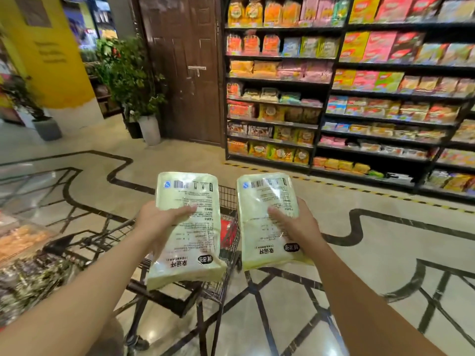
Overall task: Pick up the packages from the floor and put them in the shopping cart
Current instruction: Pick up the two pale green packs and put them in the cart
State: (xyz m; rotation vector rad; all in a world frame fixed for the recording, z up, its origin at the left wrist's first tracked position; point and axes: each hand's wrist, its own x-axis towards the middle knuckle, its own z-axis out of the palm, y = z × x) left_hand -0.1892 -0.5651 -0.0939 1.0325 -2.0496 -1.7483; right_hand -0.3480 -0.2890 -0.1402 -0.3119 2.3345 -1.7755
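I hold two pale yellow-green plastic packages with printed backs and barcodes facing up. My left hand (160, 220) grips the left package (189, 242) from its left side, thumb on top. My right hand (299, 223) grips the right package (264, 201) from its right side. Both packages hover above the black wire shopping cart (227, 199), which stands below and slightly left of my hands. The left package covers most of the basket. Something red (227, 233) shows inside the cart between the two packages.
Tall black shelves (334, 98) full of snack bags run along the right. A brown door (185, 68) and potted plants (136, 80) stand ahead. A display bin of wrapped goods (28, 273) sits at my left. Glossy patterned floor (385, 240) lies to the right.
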